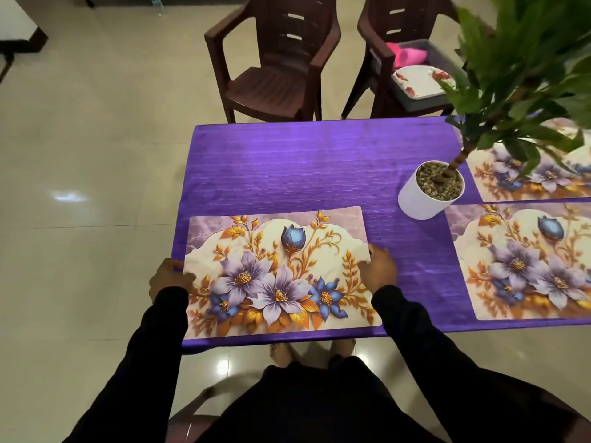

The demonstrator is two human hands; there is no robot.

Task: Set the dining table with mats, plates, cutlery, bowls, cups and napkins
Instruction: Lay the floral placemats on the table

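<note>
My left hand (171, 276) and right hand (379, 266) pinch the short edges of the floral mat (278, 273), at 9 and 3 o'clock. It lies flat at the table (287, 161) near edge. It seems thin, light, bendable; holding both ends keeps it straight.

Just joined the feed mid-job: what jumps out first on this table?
The bright purple tablecloth dominates, with a floral mat at the near edge held on either side by the left hand and right hand. A potted plant in a white pot stands right of centre, beside two more mats at the right edge.
</note>
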